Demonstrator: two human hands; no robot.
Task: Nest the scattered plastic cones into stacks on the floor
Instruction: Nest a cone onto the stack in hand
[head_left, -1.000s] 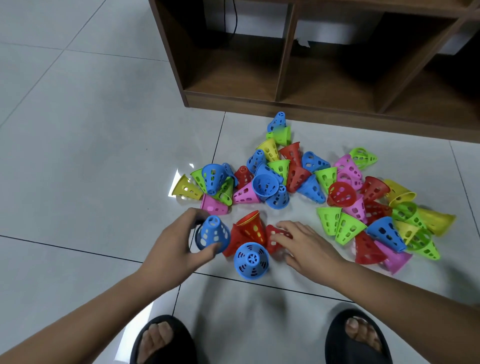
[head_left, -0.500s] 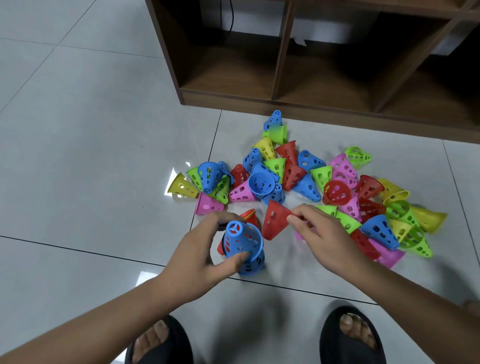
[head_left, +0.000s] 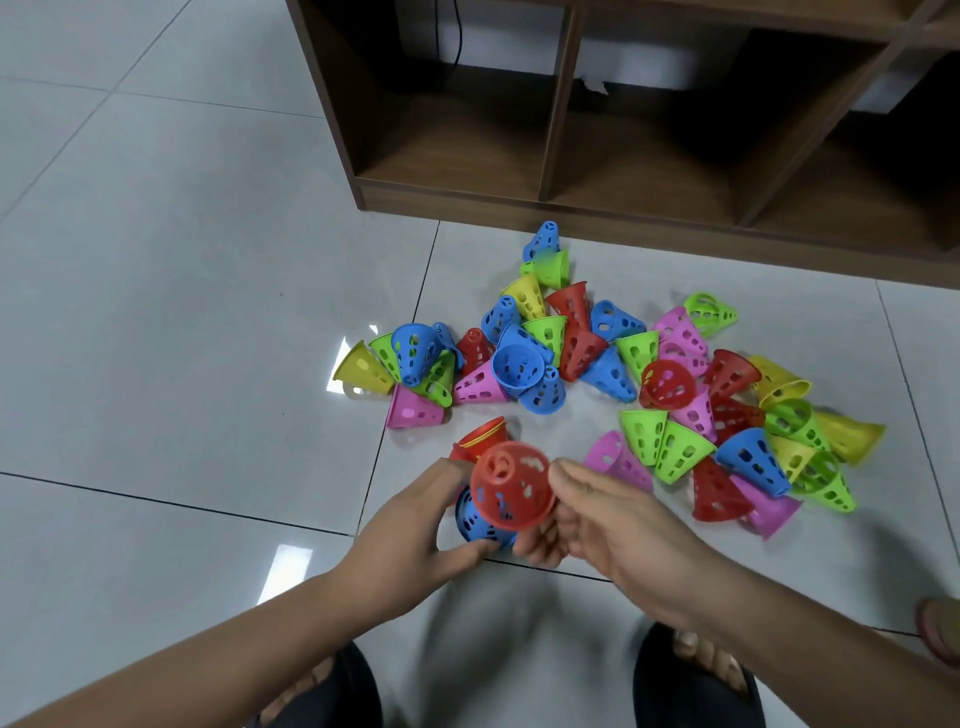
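Head view shows a red cone (head_left: 511, 491) sitting over a blue cone (head_left: 475, 522), low in the middle, just above the floor (head_left: 156, 364). Left hand (head_left: 415, 535) pinches the blue cone. Right hand (head_left: 608, 525) curls around the red one's side. Behind them lies a pile of cones (head_left: 623, 364). Farther back, the wooden shelf (head_left: 561, 202) has dark, bare boxes.

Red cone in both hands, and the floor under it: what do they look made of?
Red cone: looks like thin moulded plastic, uniform colour, cut-out holes, soft sheen. Floor: seemingly glazed ceramic tile, going by glossy light reflections and dark grout lines, though the exact material is unclear.
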